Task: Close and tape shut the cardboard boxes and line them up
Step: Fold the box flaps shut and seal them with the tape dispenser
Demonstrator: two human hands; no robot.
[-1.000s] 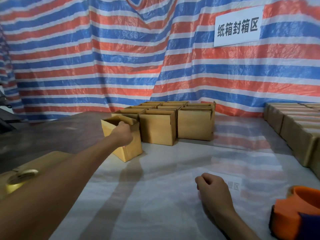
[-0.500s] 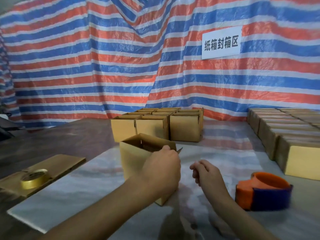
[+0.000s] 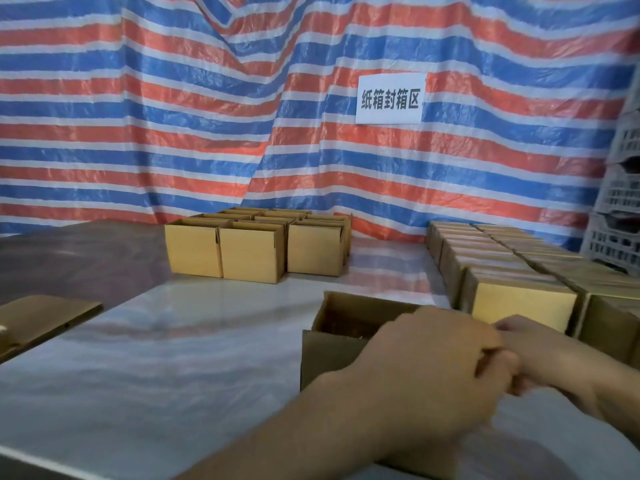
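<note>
An open brown cardboard box stands on the table right in front of me, its top flaps up and its inside dark. My left hand reaches over the box's right half with fingers curled and grips its rim there. My right hand comes in from the right and meets the left hand at the box's right edge. Its fingertips are tucked behind the left hand, so what they hold is hidden. No tape dispenser is in view.
Several open boxes stand grouped at the back of the table. Rows of closed boxes line the right side, close to my right hand. A flat cardboard sheet lies at the left. White crates stand far right. Glossy table surface spreads left of the box.
My left hand pulled one open box from the back group toward me and to the right. My right hand moved up to the box. My view turned right; the orange dispenser left the frame.
</note>
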